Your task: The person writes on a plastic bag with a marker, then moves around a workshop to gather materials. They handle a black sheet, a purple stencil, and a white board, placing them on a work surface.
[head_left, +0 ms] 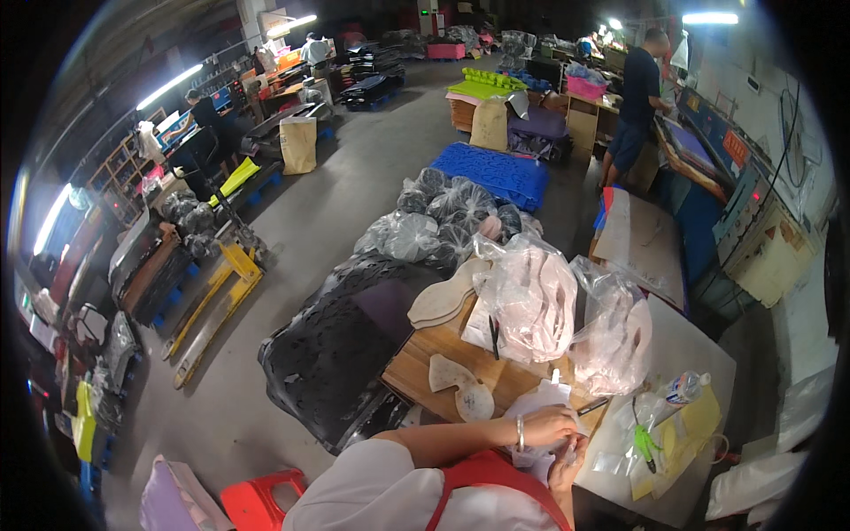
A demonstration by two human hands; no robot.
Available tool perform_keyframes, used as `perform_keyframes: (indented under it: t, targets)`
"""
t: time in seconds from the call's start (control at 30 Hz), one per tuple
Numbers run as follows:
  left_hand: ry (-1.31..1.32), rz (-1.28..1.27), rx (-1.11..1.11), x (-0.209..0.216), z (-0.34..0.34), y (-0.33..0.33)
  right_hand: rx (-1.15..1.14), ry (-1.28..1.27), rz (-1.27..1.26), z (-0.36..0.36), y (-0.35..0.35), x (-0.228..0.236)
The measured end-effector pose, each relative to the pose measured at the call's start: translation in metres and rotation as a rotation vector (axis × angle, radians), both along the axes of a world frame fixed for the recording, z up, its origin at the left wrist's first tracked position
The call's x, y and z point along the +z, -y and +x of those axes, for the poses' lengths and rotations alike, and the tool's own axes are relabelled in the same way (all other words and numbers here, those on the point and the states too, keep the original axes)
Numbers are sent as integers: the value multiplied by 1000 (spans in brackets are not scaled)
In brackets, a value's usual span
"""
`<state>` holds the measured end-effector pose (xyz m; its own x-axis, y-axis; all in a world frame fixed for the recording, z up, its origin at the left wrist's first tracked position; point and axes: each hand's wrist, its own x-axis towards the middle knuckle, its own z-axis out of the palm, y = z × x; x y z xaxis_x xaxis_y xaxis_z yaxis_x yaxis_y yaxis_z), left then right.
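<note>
My left hand (552, 425), with a bracelet at the wrist, reaches across from the left over the work table's near edge. Close against it is my right hand (567, 464). Both have bent fingers drawn together; what they pinch is hidden and too small to name. Beneath and beside them lies a crumpled whitish sheet (534, 400). A dark pen (592, 405) rests just right of my left hand. Farther left on the wooden board (416, 358) is a curved beige cut piece (462, 389). Clear bags (529, 305) of pale pink curved pieces stand behind.
At the right lie green-handled snips (645, 442), a yellow sheet (691, 435) and a plastic bottle (683, 389). A black sheet stack (328, 354) stands left of the table. A red stool (264, 497) is at lower left, a yellow pallet jack (217, 296) beyond. A person (639, 102) works at a machine.
</note>
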<state>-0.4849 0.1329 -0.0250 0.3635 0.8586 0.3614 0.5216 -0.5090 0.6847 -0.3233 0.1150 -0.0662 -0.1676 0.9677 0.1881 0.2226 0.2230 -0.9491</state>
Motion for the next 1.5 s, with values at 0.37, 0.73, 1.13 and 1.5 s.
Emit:
perform_keyframes:
  t: [0.37, 0.73, 1.13, 1.5]
  targets:
    - [230, -314, 22, -7, 11, 13, 265, 31, -84, 27, 3, 25]
    - [498, -647, 108, -60, 24, -7, -90, 592, 634, 23, -11, 9]
    - [47, -688, 705, -131, -16, -21, 179, 766, 190, 76, 37, -20]
    - [133, -358, -181, -27, 20, 14, 121, 130, -149, 21, -4, -24]
